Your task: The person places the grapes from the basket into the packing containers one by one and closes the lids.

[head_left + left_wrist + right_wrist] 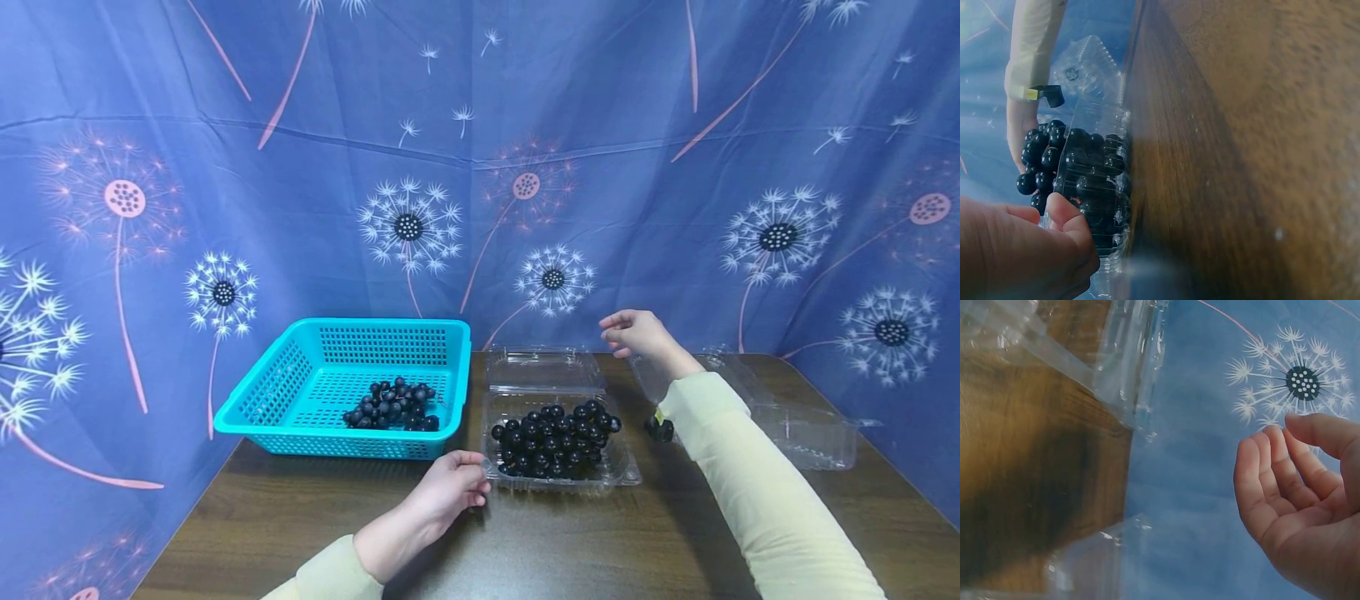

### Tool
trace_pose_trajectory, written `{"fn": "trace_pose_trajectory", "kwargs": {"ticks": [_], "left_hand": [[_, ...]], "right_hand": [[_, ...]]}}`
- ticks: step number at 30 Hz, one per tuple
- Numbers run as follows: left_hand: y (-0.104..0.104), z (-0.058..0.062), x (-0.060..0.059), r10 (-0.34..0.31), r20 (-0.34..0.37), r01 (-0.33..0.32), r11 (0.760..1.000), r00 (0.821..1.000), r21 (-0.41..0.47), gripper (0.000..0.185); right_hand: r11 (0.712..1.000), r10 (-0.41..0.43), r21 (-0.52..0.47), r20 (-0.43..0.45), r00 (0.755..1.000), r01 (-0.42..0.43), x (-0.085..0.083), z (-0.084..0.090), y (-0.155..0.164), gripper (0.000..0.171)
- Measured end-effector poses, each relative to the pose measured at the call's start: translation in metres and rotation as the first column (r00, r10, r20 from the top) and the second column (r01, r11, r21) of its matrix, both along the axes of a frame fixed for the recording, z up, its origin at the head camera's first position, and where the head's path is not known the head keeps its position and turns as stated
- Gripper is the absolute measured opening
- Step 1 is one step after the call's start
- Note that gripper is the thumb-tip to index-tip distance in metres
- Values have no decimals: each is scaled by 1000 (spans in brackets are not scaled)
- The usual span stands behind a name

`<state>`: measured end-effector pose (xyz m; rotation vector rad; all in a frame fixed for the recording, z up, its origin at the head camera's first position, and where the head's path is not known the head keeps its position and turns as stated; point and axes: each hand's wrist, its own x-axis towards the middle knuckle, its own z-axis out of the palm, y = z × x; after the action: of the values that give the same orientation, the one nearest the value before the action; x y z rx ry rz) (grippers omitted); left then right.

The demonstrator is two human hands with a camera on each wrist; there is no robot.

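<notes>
Our left hand (442, 492) rests on the table (315, 517), and its curled fingers (1069, 215) touch the near corner of the clear box (558, 479). From the left wrist view they seem to press the corner more than pinch it. The box sits just past those fingers, with its lid folded back behind it. It is full of dark grapes (553, 437).

Our right hand (637, 333) floats in the air past the lid, loose and holding nothing. Its fingers (1272, 469) bend softly, with only the blue cloth behind them.

We think the box is thin and bendy, so it may crackle and twist if we lift it by one corner. Two hands on its sides would be safer. The grapes look smooth, round and easy to squash, and a bunch is best picked up gently near its stem.

Left of our left hand sits a teal basket (247, 408) with another bunch of grapes (393, 406) inside. Right of our right arm lies a second clear box (813, 429). The table is dark brown wood. Blue cloth with dandelions (408, 225) hangs all around.
</notes>
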<state>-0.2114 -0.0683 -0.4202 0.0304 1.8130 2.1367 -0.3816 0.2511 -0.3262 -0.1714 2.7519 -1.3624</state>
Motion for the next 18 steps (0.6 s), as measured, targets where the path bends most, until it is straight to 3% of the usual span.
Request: {"fn": "trace_pose_trajectory", "kwargs": {"ticks": [5, 11, 18], "left_hand": [[1, -1, 0, 20, 30, -21, 1000, 999, 20, 40], [2, -3, -1, 22, 96, -30, 996, 995, 89, 32], [2, -4, -3, 22, 115, -36, 992, 993, 123, 28]], "right_hand": [[993, -38, -112, 77, 996, 46, -1, -12, 1, 38], [980, -106, -151, 166, 980, 132, -4, -27, 2, 40], [956, -112, -239, 237, 965, 169, -6, -42, 9, 42]]}}
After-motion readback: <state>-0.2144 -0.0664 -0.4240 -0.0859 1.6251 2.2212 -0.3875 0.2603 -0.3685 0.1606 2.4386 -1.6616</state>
